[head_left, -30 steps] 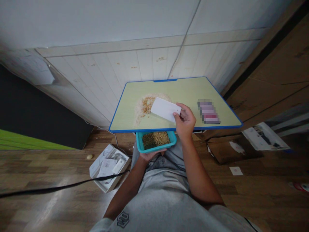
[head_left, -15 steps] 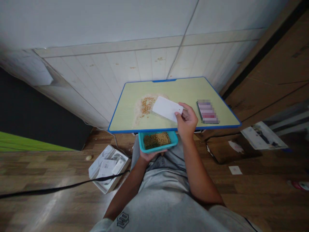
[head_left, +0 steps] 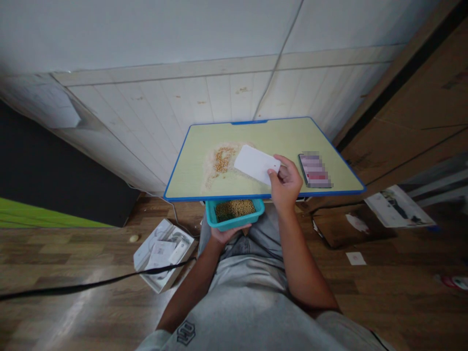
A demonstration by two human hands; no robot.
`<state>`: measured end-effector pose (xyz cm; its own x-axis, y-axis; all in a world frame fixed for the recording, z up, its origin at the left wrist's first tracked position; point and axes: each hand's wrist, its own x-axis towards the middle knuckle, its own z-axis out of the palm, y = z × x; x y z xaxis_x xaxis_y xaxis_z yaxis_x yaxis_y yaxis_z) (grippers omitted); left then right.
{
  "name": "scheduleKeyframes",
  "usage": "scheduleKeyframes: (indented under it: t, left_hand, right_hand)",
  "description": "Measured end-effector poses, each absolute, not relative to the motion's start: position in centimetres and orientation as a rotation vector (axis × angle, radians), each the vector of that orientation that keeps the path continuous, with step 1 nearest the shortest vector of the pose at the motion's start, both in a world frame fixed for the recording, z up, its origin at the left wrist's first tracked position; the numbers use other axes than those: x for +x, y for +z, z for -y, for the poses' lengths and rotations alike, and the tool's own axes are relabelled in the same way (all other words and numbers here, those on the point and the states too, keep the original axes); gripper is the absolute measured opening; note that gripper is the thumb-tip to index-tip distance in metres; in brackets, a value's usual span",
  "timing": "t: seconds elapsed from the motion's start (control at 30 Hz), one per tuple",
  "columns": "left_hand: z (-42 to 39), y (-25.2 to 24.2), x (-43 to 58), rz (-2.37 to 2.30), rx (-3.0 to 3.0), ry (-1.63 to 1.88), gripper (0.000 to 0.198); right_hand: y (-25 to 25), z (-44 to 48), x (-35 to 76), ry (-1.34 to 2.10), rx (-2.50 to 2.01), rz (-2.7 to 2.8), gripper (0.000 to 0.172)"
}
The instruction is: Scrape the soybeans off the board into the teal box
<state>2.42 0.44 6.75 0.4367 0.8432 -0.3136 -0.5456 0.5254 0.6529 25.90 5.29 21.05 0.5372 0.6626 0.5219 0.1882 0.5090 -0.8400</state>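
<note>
My right hand (head_left: 287,183) pinches the near right end of a flat white card (head_left: 257,164) over the tabletop. Left of the card, yellow grains (head_left: 222,160) lie in a patch of pale powder on the light green table (head_left: 285,134) with a blue rim. Below the table's front edge, my left hand (head_left: 227,235) supports a turquoise tray (head_left: 236,224) from underneath, its fingers mostly hidden. Inside the tray are dark green and tan grains (head_left: 236,208).
A phone (head_left: 315,170) with a blurred screen lies on the table's right part. On the floor are an open white box (head_left: 164,256) at left and a paper square (head_left: 356,258) at right. A black strap (head_left: 98,282) crosses the lower left.
My right hand and the white card have shifted slightly right. The turquoise tray has moved a little left and tilted somewhat; its grains look more mixed.
</note>
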Motion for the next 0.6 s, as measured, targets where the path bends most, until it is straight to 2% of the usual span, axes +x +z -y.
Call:
scheduleKeyframes:
  t: [0.23, 0.37, 0.5, 0.6]
  left_hand:
    - [-0.5, 5.3, 2.5, -0.709, 0.664, 0.862, 0.144]
    - [-1.1, 3.4, 2.6, -0.871, 0.946, 0.892, 0.127]
    - [-1.6, 2.1, 2.5, -0.924, 1.053, 0.930, 0.115]
    - [-1.6, 1.7, 2.5, -0.981, 1.149, 0.952, 0.114]
  right_hand:
    - [20.4, -5.8, 27.5, 0.257, -1.064, 0.935, 0.053]
    - [19.9, -6.3, 28.3, 0.195, -1.056, 0.914, 0.064]
    - [20.0, -6.4, 28.2, 0.162, -1.049, 0.916, 0.060]
    - [20.2, -6.2, 27.7, 0.159, -1.080, 0.922, 0.057]
